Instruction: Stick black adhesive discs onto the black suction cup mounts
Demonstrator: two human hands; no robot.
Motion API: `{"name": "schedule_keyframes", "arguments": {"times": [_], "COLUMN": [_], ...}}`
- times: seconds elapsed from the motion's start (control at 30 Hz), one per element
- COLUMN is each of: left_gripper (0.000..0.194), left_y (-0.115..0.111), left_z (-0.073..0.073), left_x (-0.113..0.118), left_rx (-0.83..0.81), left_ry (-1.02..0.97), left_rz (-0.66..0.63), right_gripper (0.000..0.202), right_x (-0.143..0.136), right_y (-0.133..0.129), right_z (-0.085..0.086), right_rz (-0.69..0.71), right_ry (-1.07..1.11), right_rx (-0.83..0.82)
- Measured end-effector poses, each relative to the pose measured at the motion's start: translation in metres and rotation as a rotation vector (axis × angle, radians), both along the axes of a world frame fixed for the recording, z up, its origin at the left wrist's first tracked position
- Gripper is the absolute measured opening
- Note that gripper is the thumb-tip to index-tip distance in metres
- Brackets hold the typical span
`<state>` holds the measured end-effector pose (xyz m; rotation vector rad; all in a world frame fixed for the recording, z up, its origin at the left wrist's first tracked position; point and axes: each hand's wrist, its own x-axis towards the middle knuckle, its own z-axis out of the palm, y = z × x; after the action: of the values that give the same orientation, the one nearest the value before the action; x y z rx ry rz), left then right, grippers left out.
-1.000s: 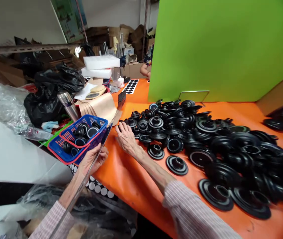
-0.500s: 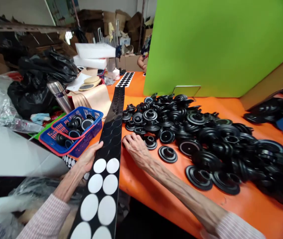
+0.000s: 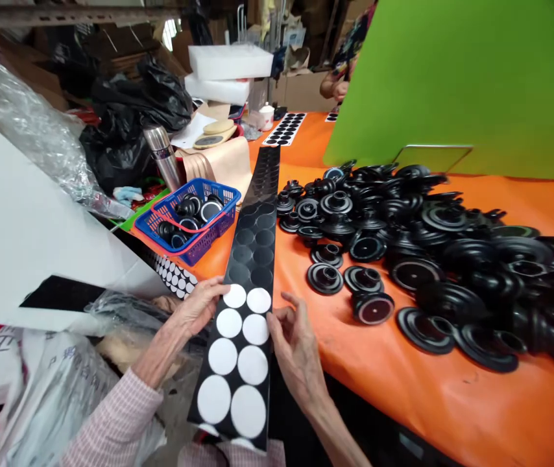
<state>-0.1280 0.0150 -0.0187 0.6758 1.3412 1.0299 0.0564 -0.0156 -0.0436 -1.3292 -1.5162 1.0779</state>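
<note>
A long black strip with two columns of round pieces [image 3: 252, 259] runs from the table toward me; its near circles are white, its far ones black. My left hand [image 3: 199, 306] pinches its left edge beside the first white circles. At the opposite edge, the thumb and fingertips of my right hand [image 3: 297, 344] are closed on the strip's rim by the second white row. Whether a single round piece is in that pinch, I cannot tell. Black flanged rubber-like discs with raised hubs [image 3: 324, 277] lie just right of this hand, one tipped to show its flat face [image 3: 373, 309].
A large pile of black discs [image 3: 403, 233] spreads over the orange table [image 3: 355, 376]. Left stand a blue basket [image 3: 194, 246] holding similar parts and a steel flask [image 3: 163, 155]. A green board [image 3: 452, 78] rises behind. Another person's hand [image 3: 340, 89] shows at the far end.
My right hand has come back from beside the discs to the strip's right edge. Discs now show where that hand and forearm were. The view has swung left and down.
</note>
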Motion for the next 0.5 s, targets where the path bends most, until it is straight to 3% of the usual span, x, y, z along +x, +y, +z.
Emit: {"name": "schedule_keyframes", "arguments": {"times": [0.07, 0.13, 0.23, 0.3, 0.5], "left_gripper": [0.036, 0.039, 0.04, 0.035, 0.027], "left_y": [-0.011, -0.021, -0.029, -0.03, -0.027], "left_z": [0.0, -0.001, -0.001, -0.002, -0.009], "left_x": [-0.001, -0.001, 0.002, 0.004, 0.003], "left_rx": [-0.014, 0.006, 0.094, 0.15, 0.18], "left_ry": [-0.053, -0.063, -0.011, -0.006, 0.05], "left_rz": [-0.008, -0.008, -0.021, -0.046, -0.119], "right_gripper": [0.03, 0.026, 0.028, 0.032, 0.03], "right_x": [-0.009, -0.013, -0.019, -0.026, -0.044], "right_y": [-0.015, -0.022, -0.017, -0.006, 0.018], "right_z": [-0.009, -0.014, -0.013, -0.01, -0.005], "right_rz": [-0.019, -0.036, -0.034, 0.029, 0.011], "right_ry": [0.014, -0.136, -0.381, -0.423, -0.414], "right_rx": [0.013, 0.143, 0.434, 0.542, 0.507]}}
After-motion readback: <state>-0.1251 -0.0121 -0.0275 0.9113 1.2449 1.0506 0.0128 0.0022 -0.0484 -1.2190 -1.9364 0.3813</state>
